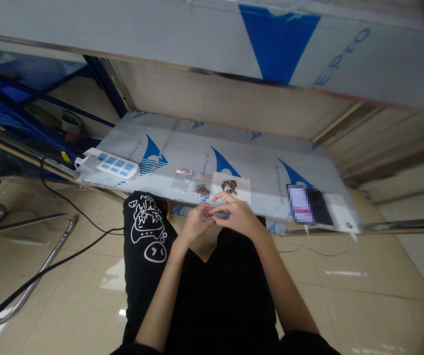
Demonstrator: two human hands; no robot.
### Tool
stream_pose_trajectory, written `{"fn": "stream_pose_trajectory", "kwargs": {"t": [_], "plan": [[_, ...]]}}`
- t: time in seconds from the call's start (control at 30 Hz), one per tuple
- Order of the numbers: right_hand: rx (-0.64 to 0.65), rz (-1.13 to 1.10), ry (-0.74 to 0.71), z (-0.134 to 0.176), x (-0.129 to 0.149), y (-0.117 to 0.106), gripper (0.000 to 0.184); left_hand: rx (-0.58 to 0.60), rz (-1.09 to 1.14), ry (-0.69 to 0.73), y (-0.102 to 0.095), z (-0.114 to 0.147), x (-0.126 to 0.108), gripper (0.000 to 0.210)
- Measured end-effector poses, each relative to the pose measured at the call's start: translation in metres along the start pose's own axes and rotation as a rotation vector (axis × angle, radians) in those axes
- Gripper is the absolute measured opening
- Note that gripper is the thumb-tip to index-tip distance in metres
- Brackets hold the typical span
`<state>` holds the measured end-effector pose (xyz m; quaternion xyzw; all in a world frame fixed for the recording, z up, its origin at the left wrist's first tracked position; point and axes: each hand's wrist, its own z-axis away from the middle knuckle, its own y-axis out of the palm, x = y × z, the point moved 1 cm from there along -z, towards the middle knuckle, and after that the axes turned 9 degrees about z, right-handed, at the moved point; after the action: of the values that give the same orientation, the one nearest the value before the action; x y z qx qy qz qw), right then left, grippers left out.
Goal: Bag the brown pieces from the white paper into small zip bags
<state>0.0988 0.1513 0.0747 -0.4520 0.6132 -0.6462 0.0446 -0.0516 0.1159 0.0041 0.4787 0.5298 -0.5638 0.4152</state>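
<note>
My left hand (196,224) and my right hand (237,214) meet over my lap at the shelf's front edge. Closed fingers of my left hand hold what looks like a small clear plastic bag (222,215), partly hidden by my right hand. My right thumb and fingertips pinch at its opening; whatever is between them is too small to name. Just beyond, small brown pieces (229,187) lie in a loose pile on a white sheet (244,190). Left of it are a clear zip bag with brown pieces inside (202,189) and a flat clear zip bag (182,179).
A white power strip (118,165) lies at the left of the film-covered shelf (185,138). On the right are a phone (300,204) and a white box-like device (340,212) with white cables. An upper shelf (182,34) overhangs. A metal-framed chair (54,246) stands left.
</note>
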Motion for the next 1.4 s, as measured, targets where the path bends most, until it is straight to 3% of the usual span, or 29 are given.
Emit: {"fn": "stream_pose_trajectory", "kwargs": {"t": [0.1, 0.23, 0.37, 0.43, 0.53, 0.63, 0.73, 0.93, 1.13, 1.4], "plan": [[-0.086, -0.156, 0.034, -0.002, -0.005, 0.001, 0.02, -0.022, 0.017, -0.007, 0.0, 0.0, -0.003, 0.018], [-0.324, -0.339, 0.265, 0.004, -0.019, 0.006, 0.027, -0.066, 0.172, -0.009, -0.002, -0.001, -0.013, 0.015], [-0.239, -0.511, 0.373, 0.014, -0.021, 0.021, 0.042, -0.097, 0.36, 0.031, -0.004, -0.001, -0.03, 0.017], [-0.247, -0.563, 0.34, 0.015, -0.015, 0.029, 0.031, -0.132, 0.414, 0.054, -0.003, -0.001, -0.035, 0.017], [-0.384, -0.593, 0.352, 0.014, -0.002, 0.039, 0.013, -0.199, 0.453, 0.027, 0.002, -0.002, -0.034, 0.021], [-0.464, -0.643, 0.463, 0.01, 0.004, 0.046, 0.014, -0.26, 0.539, -0.037, 0.006, -0.003, -0.027, 0.031], [-0.574, -0.716, 0.563, 0.01, 0.002, 0.05, 0.017, -0.329, 0.617, -0.035, 0.005, -0.005, -0.021, 0.024], [-0.615, -0.78, 0.559, 0.011, -0.002, 0.051, 0.021, -0.38, 0.571, -0.043, -0.001, -0.006, -0.02, 0.018], [-0.672, -0.796, 0.569, 0.013, 0.001, 0.049, 0.023, -0.318, 0.485, -0.027, -0.004, -0.003, -0.024, 0.016], [-0.64, -0.782, 0.619, 0.021, -0.001, 0.051, 0.028, -0.372, 0.344, 0.026, -0.006, 0.001, -0.03, 0.018]]}}
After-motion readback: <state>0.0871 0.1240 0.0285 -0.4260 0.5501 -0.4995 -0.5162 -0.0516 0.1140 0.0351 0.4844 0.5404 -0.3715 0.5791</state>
